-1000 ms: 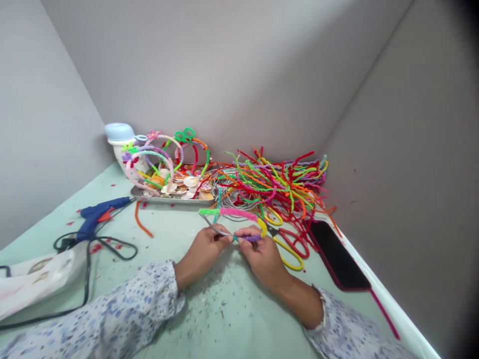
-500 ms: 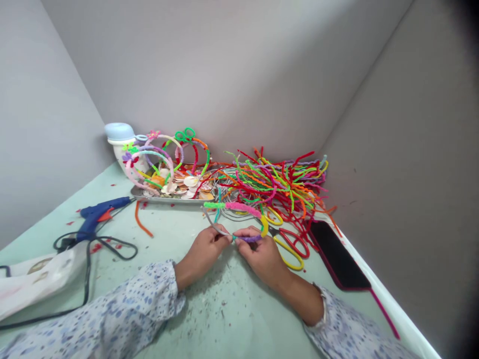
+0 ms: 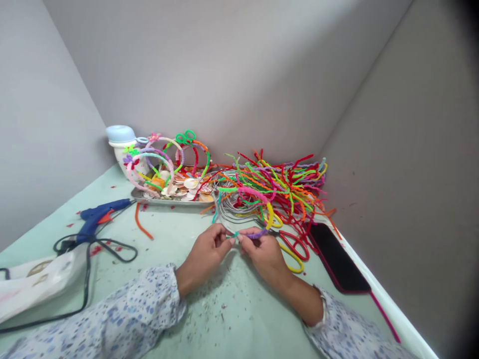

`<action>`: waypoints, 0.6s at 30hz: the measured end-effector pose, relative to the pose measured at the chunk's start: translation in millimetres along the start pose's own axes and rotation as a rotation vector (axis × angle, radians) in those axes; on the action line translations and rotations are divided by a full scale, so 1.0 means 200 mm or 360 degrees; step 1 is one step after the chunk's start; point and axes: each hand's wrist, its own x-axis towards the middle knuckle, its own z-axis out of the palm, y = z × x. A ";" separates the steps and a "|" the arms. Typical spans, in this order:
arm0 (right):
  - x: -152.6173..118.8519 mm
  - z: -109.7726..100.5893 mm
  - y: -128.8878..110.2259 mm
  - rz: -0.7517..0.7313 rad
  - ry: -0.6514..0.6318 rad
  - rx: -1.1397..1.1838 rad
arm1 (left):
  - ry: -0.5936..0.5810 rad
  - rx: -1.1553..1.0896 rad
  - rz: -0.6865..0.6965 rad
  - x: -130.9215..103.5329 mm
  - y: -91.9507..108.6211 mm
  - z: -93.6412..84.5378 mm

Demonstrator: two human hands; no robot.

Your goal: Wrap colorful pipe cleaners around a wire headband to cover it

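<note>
A curved wire band (image 3: 270, 214) is held up between my hands, wrapped in green, pink, yellow, purple and teal fuzzy sections, with a bare grey stretch at its left. My left hand (image 3: 205, 253) pinches it beside the short teal section. Close by on the right, my right hand (image 3: 266, 255) has thumb and fingers closed on the purple section. Behind the band lie loose grey wires (image 3: 234, 215) and a heap of coloured pipe cleaners (image 3: 284, 182). Scissors with yellow handles (image 3: 293, 259) and scissors with red handles (image 3: 299, 245) lie beyond my right hand.
A metal tray (image 3: 175, 202) of shells and finished fuzzy hoops (image 3: 170, 164) stands at the back, beside a lidded white cup (image 3: 121, 149). A blue glue gun (image 3: 92, 219) with a dark cable lies left, near a white bag (image 3: 45, 279). A phone (image 3: 340, 259) lies right.
The band's upper arc has tilted back and to the right, over the pile. My fingers have shifted slightly at the teal section, and both hands still hold the band.
</note>
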 end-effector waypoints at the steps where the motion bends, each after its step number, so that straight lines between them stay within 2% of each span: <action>1: 0.00 0.00 -0.01 0.0025 0.0021 0.0051 | 0.0045 -0.0010 0.0029 -0.01 0.01 0.00; 5: 0.02 -0.02 -0.03 0.0058 0.0105 0.0250 | 0.0193 0.0036 0.0247 -0.07 0.06 0.00; 7: 0.02 -0.03 -0.03 0.0053 0.0121 0.0334 | 0.0057 0.0154 0.0391 -0.09 0.08 0.00; 9: 0.01 -0.04 -0.03 0.0038 0.0105 0.0409 | -0.0198 0.0285 0.0516 -0.10 0.08 0.01; 11: 0.01 -0.04 -0.03 0.0014 0.0070 0.0489 | -0.0373 0.0393 0.0539 -0.09 0.07 0.02; 12: 0.01 -0.04 -0.03 0.0004 0.0054 0.0533 | -0.0394 0.0421 0.0499 -0.08 0.06 0.02; 16: 0.00 -0.03 -0.01 0.0019 -0.0036 0.0720 | -0.0200 0.0284 0.0233 -0.05 0.02 0.03; 18: -0.01 -0.02 0.00 0.0059 -0.0098 0.0779 | -0.0065 0.0176 0.0199 -0.04 0.02 0.02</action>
